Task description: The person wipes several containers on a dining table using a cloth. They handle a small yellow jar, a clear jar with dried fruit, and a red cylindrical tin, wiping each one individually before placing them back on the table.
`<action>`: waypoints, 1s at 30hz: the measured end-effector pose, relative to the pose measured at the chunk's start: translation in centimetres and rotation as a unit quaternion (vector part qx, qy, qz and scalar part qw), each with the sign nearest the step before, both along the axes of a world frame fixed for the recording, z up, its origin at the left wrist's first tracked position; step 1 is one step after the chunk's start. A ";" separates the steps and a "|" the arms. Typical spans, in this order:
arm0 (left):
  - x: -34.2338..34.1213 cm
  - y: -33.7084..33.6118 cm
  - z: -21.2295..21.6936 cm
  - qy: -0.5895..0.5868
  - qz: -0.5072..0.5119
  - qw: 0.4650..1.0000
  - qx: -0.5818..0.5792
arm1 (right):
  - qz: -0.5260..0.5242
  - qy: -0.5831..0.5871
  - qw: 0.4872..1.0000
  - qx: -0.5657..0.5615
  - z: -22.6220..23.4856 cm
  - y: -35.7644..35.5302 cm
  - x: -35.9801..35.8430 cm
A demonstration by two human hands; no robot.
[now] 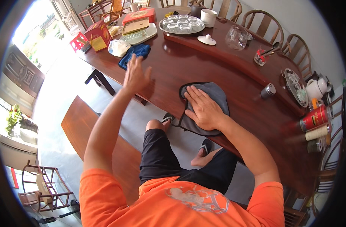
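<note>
My right hand (204, 108) lies flat, fingers stretched out, on a grey cloth with dark edging (214, 92). The cloth rests on the dark red wooden table (173, 70), and part of it hangs over the near edge. Farther left, my left hand (136, 76) is raised by the table edge with its fingers apart and nothing in it. Just beyond its fingertips a crumpled blue cloth (139, 50) lies on the table, next to a white crumpled bag or tissue pack (119, 48).
A round tray (163, 30) of upturned glasses, a white lid (207, 40), a glass pitcher (236, 38) and a small metal canister (268, 90) stand across the table. Red boxes (98, 35) sit at far left, jars (316, 118) at right. A wooden bench (93, 128) is below left.
</note>
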State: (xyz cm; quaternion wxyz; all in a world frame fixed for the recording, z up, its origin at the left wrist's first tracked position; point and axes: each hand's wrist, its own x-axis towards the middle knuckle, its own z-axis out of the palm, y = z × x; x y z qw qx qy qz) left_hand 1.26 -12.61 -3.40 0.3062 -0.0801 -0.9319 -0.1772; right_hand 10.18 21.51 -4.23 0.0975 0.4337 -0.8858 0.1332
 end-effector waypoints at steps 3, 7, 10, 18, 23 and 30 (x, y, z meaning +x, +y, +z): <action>-4.6 -4.3 0.3 -0.052 0.057 0.995 -0.066 | -0.014 -0.008 0.999 -0.032 -0.4 -1.7 -2.0; -8.3 -8.5 -1.1 -0.119 0.053 0.989 -0.069 | -0.014 -0.022 0.998 -0.060 0.9 -2.8 -2.3; -9.4 -8.2 -1.8 -0.102 0.015 0.994 -0.024 | -0.033 -0.032 0.997 -0.062 2.0 -1.9 -0.6; -5.0 -8.2 0.1 -0.101 0.103 0.980 0.135 | -0.025 -0.191 0.981 -0.035 4.5 -1.2 -0.1; -4.5 -6.5 1.6 -0.114 0.098 0.961 0.233 | -0.018 -0.166 0.986 -0.023 3.9 -0.9 -0.5; -4.5 -6.8 1.5 -0.135 -0.002 0.978 0.161 | -0.076 -0.196 0.978 -0.017 4.7 -2.2 -0.4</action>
